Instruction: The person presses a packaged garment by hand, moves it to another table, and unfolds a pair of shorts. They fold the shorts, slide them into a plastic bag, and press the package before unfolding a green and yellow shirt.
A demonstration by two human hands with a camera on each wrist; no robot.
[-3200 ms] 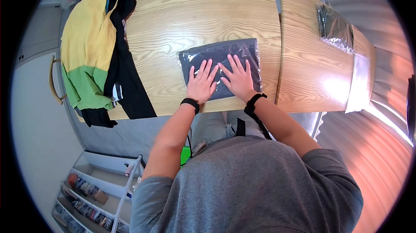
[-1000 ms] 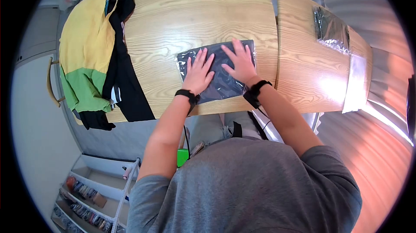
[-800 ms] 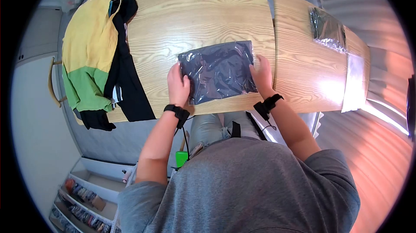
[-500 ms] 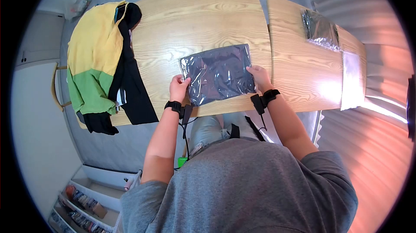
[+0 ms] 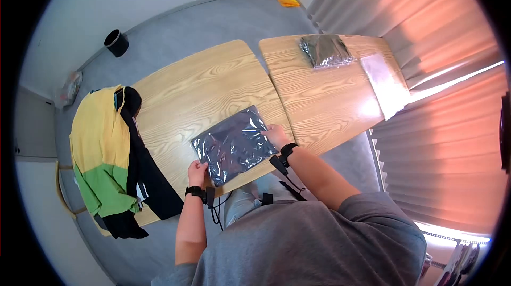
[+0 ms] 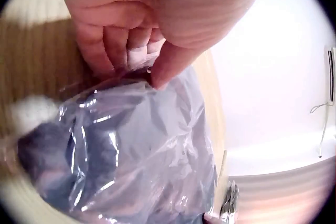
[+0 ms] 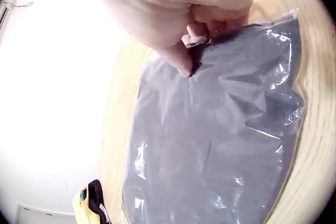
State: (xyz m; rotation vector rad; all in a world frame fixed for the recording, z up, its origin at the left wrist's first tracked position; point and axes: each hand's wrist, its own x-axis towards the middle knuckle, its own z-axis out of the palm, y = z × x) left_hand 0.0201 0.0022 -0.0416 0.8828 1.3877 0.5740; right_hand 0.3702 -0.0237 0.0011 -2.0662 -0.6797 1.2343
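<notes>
A dark grey folded garment in a clear plastic bag lies over the front part of the wooden table. My left hand pinches the bag's left edge; in the left wrist view the thumb is on top and the fingers curl under the plastic. At the opposite edge my right hand grips the bag likewise, its thumb pressing the upper face in the right wrist view. Creases run through the film near both thumbs.
Yellow-and-green and black clothes hang over the table's left end. On the second table lie another bagged dark garment and a flat clear bag. A black bin stands on the floor behind.
Both hands lay flat on the bagged garment, then slid out to its side edges and took hold there. The head view has since turned toward the right-hand table.
</notes>
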